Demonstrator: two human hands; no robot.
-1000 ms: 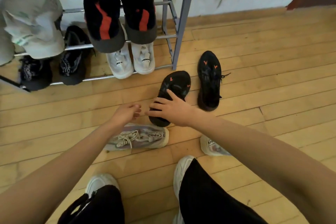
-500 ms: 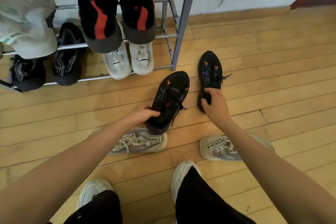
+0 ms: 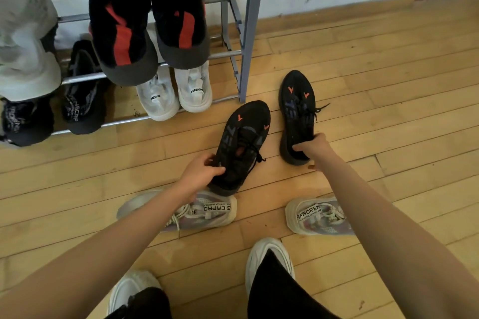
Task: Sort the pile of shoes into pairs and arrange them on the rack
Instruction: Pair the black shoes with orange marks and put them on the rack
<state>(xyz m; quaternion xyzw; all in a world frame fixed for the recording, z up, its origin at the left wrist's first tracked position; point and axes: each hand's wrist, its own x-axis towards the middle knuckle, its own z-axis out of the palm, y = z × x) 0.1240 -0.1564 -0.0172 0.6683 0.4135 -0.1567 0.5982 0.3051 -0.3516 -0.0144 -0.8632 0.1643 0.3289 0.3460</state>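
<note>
Both bare forearms stretch forward. The left hand (image 3: 201, 172) grips the nearer black shoe (image 3: 243, 134) at its heel. The right hand (image 3: 315, 147) grips the farther black shoe (image 3: 298, 109) likewise.

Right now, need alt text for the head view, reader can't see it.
Seen from above, a person's left hand grips the heel of one black shoe and the right hand grips the heel of the matching black shoe, beside a metal shoe rack that holds other shoes. Two pale laced shoes lie on the wooden floor nearer the person's feet.
</note>
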